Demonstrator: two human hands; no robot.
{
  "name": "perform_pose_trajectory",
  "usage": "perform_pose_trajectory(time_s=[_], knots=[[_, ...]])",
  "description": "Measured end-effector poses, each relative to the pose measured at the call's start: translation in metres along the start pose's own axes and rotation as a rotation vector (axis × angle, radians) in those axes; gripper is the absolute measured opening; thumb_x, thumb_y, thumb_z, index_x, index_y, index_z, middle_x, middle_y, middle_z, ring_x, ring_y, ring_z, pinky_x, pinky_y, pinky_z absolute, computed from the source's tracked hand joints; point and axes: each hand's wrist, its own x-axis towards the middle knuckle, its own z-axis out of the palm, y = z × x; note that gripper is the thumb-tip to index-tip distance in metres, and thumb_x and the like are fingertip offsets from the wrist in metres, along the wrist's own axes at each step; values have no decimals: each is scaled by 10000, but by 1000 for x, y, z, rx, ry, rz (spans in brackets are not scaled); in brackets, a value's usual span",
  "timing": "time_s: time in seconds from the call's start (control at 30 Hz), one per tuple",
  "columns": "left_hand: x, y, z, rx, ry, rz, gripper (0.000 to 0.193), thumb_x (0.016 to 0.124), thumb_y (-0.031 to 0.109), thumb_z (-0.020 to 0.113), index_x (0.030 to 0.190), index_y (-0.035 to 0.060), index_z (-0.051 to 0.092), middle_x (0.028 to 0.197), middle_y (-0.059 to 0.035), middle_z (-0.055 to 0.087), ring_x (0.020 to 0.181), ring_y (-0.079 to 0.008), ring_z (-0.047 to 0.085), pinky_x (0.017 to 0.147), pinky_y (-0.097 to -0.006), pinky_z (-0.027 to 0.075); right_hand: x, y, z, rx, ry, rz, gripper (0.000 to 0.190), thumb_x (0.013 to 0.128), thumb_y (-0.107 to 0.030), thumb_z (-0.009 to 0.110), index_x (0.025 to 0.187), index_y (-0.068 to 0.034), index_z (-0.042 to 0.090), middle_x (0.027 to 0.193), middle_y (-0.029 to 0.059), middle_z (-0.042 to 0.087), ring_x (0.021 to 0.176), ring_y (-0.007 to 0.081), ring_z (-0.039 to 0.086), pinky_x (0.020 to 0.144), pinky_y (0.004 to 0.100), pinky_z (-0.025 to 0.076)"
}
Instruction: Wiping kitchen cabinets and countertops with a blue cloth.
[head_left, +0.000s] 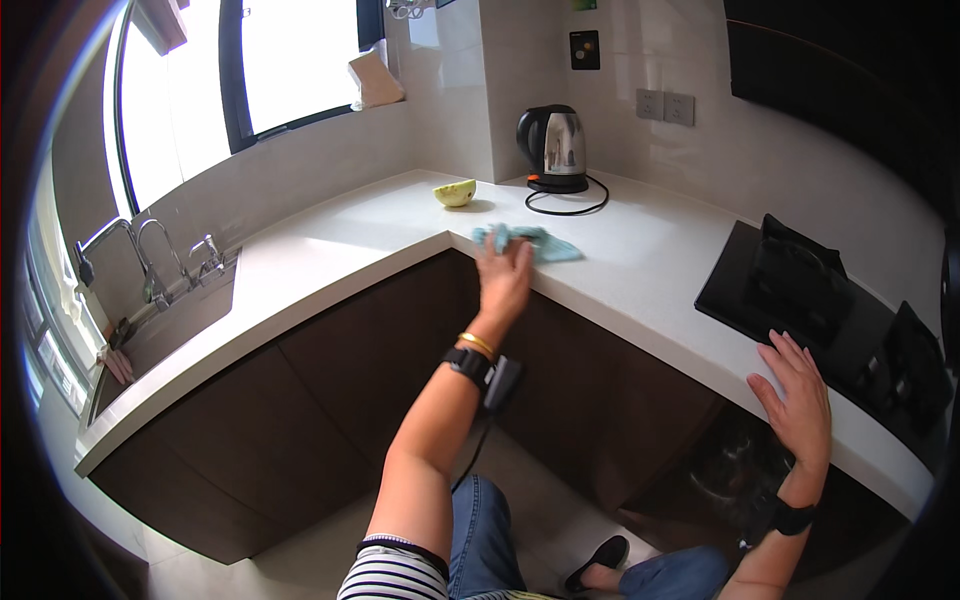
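My left hand presses on a light blue cloth at the front edge of the white countertop, near its inner corner. The fingers are slightly blurred and lie over the cloth. My right hand holds nothing; its fingers are spread near the counter's edge, beside the black gas hob. Behind the cloth sits a cut piece of pale green melon or gourd. A steel and black electric kettle stands farther back, its black cord looped on the counter.
A sink with chrome taps lies at the left under the window. Pink gloves hang by its near end. Dark cabinets run below the counter. A dark range hood juts out at the upper right.
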Motion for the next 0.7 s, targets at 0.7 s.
perform_pose_trajectory(time_s=[0.7], knots=[[37, 23, -22, 360, -391, 139, 411, 972, 380, 408, 1216, 126, 621, 1093, -210, 618, 1100, -387, 511, 966, -418, 377, 1, -2, 4, 11, 21, -27, 509, 866, -443, 617, 1141, -15, 643, 1282, 185, 565, 1235, 346, 491, 1076, 446, 338]])
